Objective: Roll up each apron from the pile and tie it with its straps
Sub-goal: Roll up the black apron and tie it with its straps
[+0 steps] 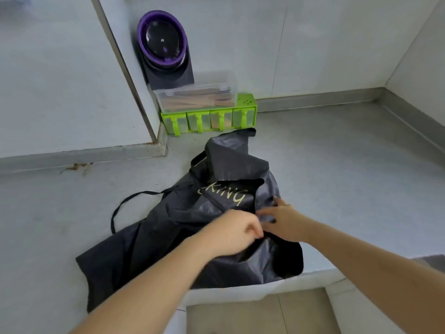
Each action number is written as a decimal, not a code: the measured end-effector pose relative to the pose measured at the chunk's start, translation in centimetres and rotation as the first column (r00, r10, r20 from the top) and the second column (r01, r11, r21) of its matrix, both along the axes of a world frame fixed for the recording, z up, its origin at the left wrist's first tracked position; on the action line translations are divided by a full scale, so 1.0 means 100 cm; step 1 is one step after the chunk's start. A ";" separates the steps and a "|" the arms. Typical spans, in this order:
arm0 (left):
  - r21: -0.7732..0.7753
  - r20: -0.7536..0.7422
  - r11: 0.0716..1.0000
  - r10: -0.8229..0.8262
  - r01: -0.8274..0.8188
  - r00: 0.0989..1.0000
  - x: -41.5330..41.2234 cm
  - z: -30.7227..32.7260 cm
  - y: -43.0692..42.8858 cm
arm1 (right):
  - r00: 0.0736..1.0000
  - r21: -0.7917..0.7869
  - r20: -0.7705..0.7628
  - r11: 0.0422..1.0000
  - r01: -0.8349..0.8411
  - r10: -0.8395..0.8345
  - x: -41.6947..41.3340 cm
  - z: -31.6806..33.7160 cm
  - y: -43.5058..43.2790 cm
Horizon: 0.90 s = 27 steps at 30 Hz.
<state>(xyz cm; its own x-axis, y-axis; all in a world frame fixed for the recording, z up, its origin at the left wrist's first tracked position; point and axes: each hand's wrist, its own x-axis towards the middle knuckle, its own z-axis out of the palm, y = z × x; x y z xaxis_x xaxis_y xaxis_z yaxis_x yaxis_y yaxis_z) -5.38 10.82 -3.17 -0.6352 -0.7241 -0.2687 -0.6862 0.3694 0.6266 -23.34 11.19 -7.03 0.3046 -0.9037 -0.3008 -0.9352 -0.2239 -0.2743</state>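
Counter (337,165) carries the apron pile (149,242): dark, crumpled, spilling over the near edge. I judge the cloth light, limp and a bit slick, best taken at a hem. Strap (112,220) loops free at left. Left hand (237,233): fingers curled, pinching a fold. Right hand (286,220): fingers near-straight, resting on the cloth.

green rack (209,118) behind, bare counter (349,165) rightward

Grey counter (337,165) meets white walls (313,44), evenly lit.
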 end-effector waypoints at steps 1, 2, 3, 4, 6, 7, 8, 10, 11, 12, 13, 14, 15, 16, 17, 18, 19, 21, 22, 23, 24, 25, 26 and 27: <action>-0.125 -0.028 0.983 0.135 -0.138 0.990 0.016 -0.004 -0.011 | 0.988 0.115 0.014 0.982 0.149 -0.152 0.003 -0.009 0.001; -0.251 -0.068 0.925 0.276 -0.284 0.959 0.032 -0.011 -0.023 | 0.973 0.142 0.002 0.964 0.227 -0.229 0.010 -0.018 0.002; -0.341 -0.088 0.854 0.387 -0.393 0.918 0.047 -0.020 -0.035 | 0.950 0.175 0.022 0.937 0.303 -0.312 0.020 -0.019 0.006; -0.390 -0.055 0.807 0.460 -0.443 0.886 0.063 -0.025 -0.047 | 0.942 0.155 0.021 0.932 0.327 -0.334 0.028 -0.021 0.007; -0.318 0.171 0.862 0.462 -0.395 0.870 0.084 -0.041 -0.060 | 0.947 0.093 -0.052 0.943 0.320 -0.317 0.037 -0.027 0.010; -0.227 0.281 0.915 0.389 -0.333 0.877 0.090 -0.049 -0.061 | 0.941 0.044 -0.076 0.942 0.333 -0.329 0.035 -0.031 0.010; -0.145 0.372 0.952 0.303 -0.268 0.877 0.092 -0.055 -0.059 | 0.936 -0.025 -0.078 0.939 0.342 -0.343 0.028 -0.035 0.008; -0.078 0.519 0.985 0.170 -0.152 0.838 0.089 -0.060 -0.049 | 0.929 -0.094 -0.035 0.926 0.365 -0.370 0.005 -0.038 0.006; -0.075 0.575 0.991 0.133 -0.110 0.807 0.085 -0.058 -0.044 | 0.917 -0.098 -0.029 0.914 0.394 -0.398 -0.010 -0.037 0.005; -0.071 0.619 0.994 0.105 -0.078 0.779 0.080 -0.053 -0.039 | 0.893 -0.107 -0.024 0.890 0.444 -0.449 -0.027 -0.036 0.004; -0.058 0.645 0.997 0.077 -0.051 0.760 0.073 -0.048 -0.033 | 0.856 -0.102 -0.011 0.853 0.512 -0.516 -0.044 -0.034 0.005; -0.035 0.658 0.999 0.047 -0.032 0.752 0.065 -0.043 -0.026 | 0.810 -0.096 0.006 0.806 0.583 -0.586 -0.061 -0.030 0.006; -0.006 0.663 1.000 0.017 -0.018 0.749 0.057 -0.039 -0.019 | 0.761 -0.080 0.017 0.757 0.648 -0.649 -0.075 -0.027 0.009; 0.027 0.663 1.000 -0.012 -0.007 0.748 0.049 -0.037 -0.012 | 0.720 -0.072 0.020 0.717 0.693 -0.693 -0.083 -0.024 0.012; 0.050 0.651 0.999 -0.032 -0.001 0.758 0.043 -0.036 -0.009 | 0.693 -0.088 0.012 0.690 0.719 -0.721 -0.085 -0.019 0.014; 0.050 0.625 0.999 -0.033 0.002 0.780 0.039 -0.035 -0.009 | 0.688 -0.155 0.014 0.678 0.718 -0.725 -0.080 -0.012 0.014; 0.026 0.587 1.000 -0.017 0.002 0.810 0.037 -0.035 -0.011 | 0.710 -0.256 0.050 0.678 0.689 -0.703 -0.072 -0.007 0.013; -0.133 0.509 0.991 0.064 0.005 0.858 0.041 -0.037 -0.021 | 0.822 -0.470 0.191 0.685 0.556 -0.536 -0.045 0.003 0.011; -0.265 0.476 0.964 0.138 -0.008 0.869 0.045 -0.041 -0.027 | 0.883 -0.527 0.247 0.710 0.467 -0.398 -0.031 0.007 0.011; -0.381 0.422 0.922 0.236 -0.065 0.876 0.050 -0.045 -0.033 | 0.943 -0.560 0.227 0.759 0.331 -0.244 -0.018 0.004 0.010; -0.447 0.351 0.879 0.341 -0.163 0.872 0.056 -0.051 -0.038 | 0.982 -0.525 0.152 0.832 0.179 -0.116 -0.006 -0.003 0.011; -0.449 0.283 0.845 0.444 -0.292 0.850 0.063 -0.054 -0.042 | 0.997 -0.440 0.071 0.895 0.069 -0.042 0.003 -0.013 0.010; -0.387 0.223 0.816 0.535 -0.430 0.815 0.070 -0.057 -0.048 | 0.998 -0.327 0.023 0.944 0.055 -0.050 0.009 -0.020 0.008; -0.278 0.177 0.788 0.604 -0.550 0.777 0.076 -0.060 -0.054 | 0.993 -0.213 0.006 0.970 0.113 -0.114 0.012 -0.026 0.003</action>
